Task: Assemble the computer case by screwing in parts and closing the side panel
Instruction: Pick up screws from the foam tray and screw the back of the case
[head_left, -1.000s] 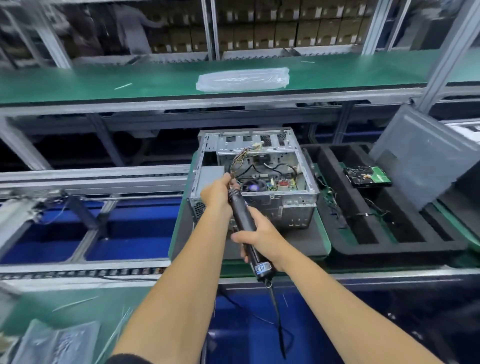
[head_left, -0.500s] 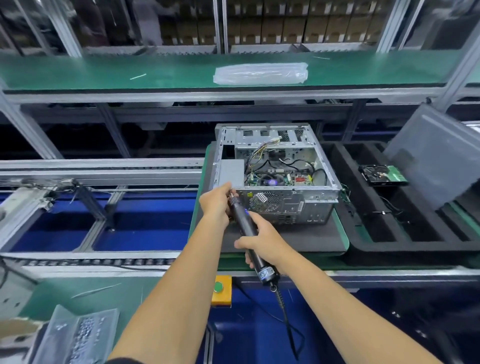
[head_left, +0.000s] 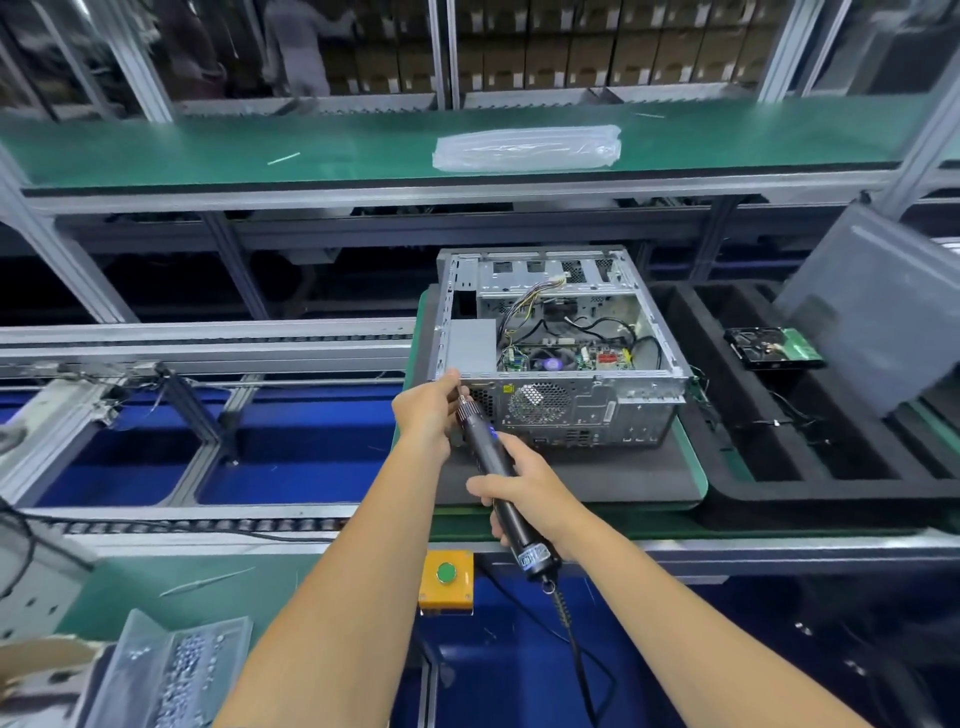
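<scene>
Lying open-side up on a dark mat (head_left: 597, 473), the computer case (head_left: 558, 364) shows its board and cables. At its near left corner, the left hand (head_left: 426, 410) pinches the tip of an electric screwdriver (head_left: 496, 467); the right hand (head_left: 524, 493) grips its barrel. A hard drive (head_left: 774, 347) sits in a black foam tray (head_left: 779, 493) to the right.

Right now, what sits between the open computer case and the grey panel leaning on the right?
In the head view, a black foam tray lies between the case and the panel, with a hard drive in one slot.
</scene>
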